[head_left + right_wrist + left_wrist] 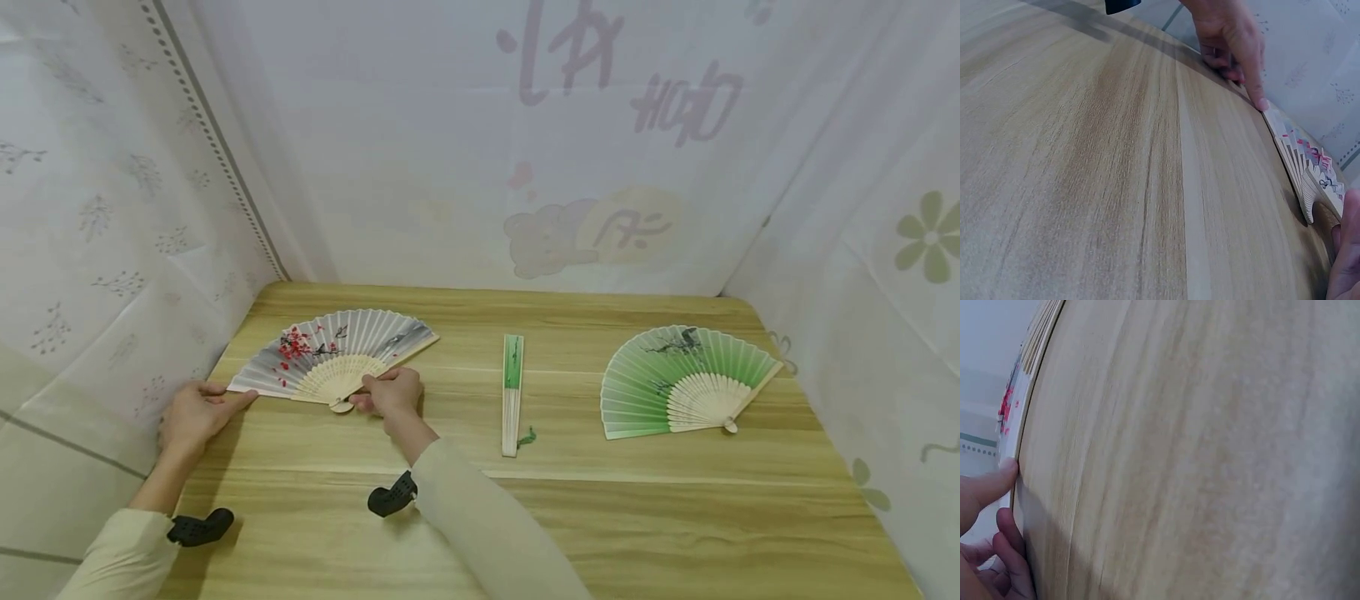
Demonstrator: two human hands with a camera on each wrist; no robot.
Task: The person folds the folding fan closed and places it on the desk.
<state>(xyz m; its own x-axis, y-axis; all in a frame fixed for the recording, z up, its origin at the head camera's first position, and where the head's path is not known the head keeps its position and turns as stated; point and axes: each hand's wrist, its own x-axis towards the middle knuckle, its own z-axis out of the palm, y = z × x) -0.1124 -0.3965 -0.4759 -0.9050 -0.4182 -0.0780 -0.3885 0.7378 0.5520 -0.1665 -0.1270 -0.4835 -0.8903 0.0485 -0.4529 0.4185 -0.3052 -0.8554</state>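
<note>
Both hands (pixel 193 417) (pixel 396 393) pinch the grey fan (pixel 336 358), the right cropped in its wrist view

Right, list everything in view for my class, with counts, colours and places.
Open folding fan with red blossoms: 1, grey-white, table's left
Closed slim folding fan: 1, green with pale ribs, table's middle
Stringy tassel: 1, green, beside that fan's near end
Open folding fan with dark print: 1, green-white, table's right
Wood-grain table: 1, yellowish brown, under the fans
Printed cloth hangings: piece count unclear, whitish, left, back and right
Curved wrist-worn devices: 2, black, one per wrist
Long sleeves: 2, cream, one per arm
Left hand: 1, bare, holding blossom fan's left end
Right hand: 1, bare, holding it near the pivot
</note>
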